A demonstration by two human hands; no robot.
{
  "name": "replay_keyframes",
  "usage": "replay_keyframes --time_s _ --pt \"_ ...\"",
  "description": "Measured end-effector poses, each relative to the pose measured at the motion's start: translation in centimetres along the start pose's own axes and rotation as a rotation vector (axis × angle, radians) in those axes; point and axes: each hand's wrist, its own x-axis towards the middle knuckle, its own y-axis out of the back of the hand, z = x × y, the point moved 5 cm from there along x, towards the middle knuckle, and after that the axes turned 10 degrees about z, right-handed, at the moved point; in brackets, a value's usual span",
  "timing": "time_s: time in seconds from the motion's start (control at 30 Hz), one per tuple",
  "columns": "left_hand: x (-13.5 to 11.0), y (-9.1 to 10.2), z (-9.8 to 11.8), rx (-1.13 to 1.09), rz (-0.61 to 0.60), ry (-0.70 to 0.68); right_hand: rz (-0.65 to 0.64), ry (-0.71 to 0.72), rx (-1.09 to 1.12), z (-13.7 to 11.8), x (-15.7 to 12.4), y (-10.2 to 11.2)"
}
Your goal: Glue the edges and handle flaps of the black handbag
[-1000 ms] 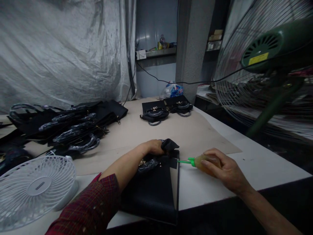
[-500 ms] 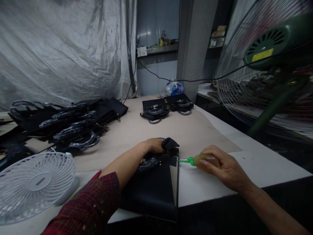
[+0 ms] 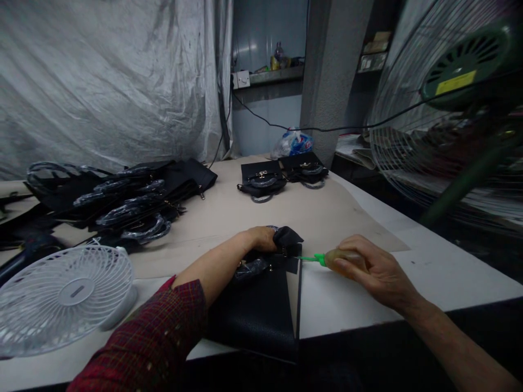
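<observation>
Right now left hand (image 3: 261,239) clenches the folded-back top of the black handbag (image 3: 255,316), apparently to hold it clear and bare the corner underneath; handbag lies flat at 6 o'clock, reaching the table's near edge; right hand (image 3: 378,275) grips an amber squeeze bottle (image 3: 341,262) sideways, green nozzle (image 3: 310,259) pointing to 9 o'clock at that bared corner, contact unclear; white table (image 3: 433,272) carries a beige paper sheet (image 3: 327,218); handbag pile (image 3: 122,201) at 10, two finished handbags (image 3: 263,182) at 12, white desk fan (image 3: 69,294) at 8, green pedestal fan (image 3: 461,81) at 2; plastic sheeting (image 3: 102,81) behind.
</observation>
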Motion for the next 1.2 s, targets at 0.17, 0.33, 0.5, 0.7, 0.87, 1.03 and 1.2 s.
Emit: replay_keyframes --time_s 0.17,0.33,0.5,0.7,0.87,1.03,1.2 --pt "0.5 -0.4 -0.2 -0.005 0.005 -0.008 -0.052 0.027 0.01 -0.5 0.3 0.2" --pt "0.9 -0.7 -0.4 0.003 0.014 -0.028 -0.076 0.019 0.005 0.0 0.1 0.3" --pt "0.9 -0.8 -0.5 0.008 0.017 -0.026 -0.012 0.048 -0.008 0.5 -0.1 0.5" --pt "0.7 -0.8 -0.3 0.017 0.014 -0.017 -0.078 0.021 -0.004 0.8 0.0 0.2" --pt "0.8 -0.8 -0.3 0.019 0.017 -0.02 -0.055 0.063 0.016 0.6 -0.7 0.3" --pt "0.9 -1.0 -0.1 0.02 0.019 -0.039 -0.183 0.115 0.071 0.5 -1.9 -0.1" --pt "0.8 -1.0 0.0 0.022 0.021 -0.05 -0.059 0.15 0.022 0.4 -1.9 0.4"
